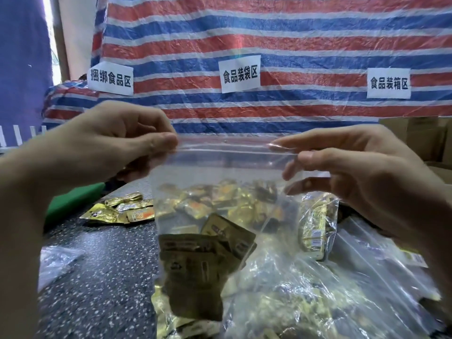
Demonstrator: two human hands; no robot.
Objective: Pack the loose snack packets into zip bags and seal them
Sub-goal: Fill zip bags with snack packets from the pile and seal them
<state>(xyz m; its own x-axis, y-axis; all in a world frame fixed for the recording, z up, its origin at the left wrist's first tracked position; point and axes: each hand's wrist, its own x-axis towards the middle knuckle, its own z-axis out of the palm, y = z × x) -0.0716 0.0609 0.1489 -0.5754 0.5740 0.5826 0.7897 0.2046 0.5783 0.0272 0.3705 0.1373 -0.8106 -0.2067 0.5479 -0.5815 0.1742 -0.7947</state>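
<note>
- The person holds a clear zip bag (220,216) up in the air above the dark speckled surface (102,265), its mouth at the top and several gold snack packets (205,253) hanging in its lower part.
- The left hand (117,143) is pinched shut on the left end of the zip strip (225,149); the right hand (354,162) grips the right end between thumb and fingers, so the strip is stretched level between them.
- The step looks like sealing. To do it well, I would keep the strip taut and run a pinch along it from one end to the other, pressing both tracks together.
- The middle of the strip seems not yet pressed; I cannot tell for sure whether it is closed.
- Loose packets (122,211) lie on the surface to the far left, and filled bags (318,289) are piled near right, just below the held one.
</note>
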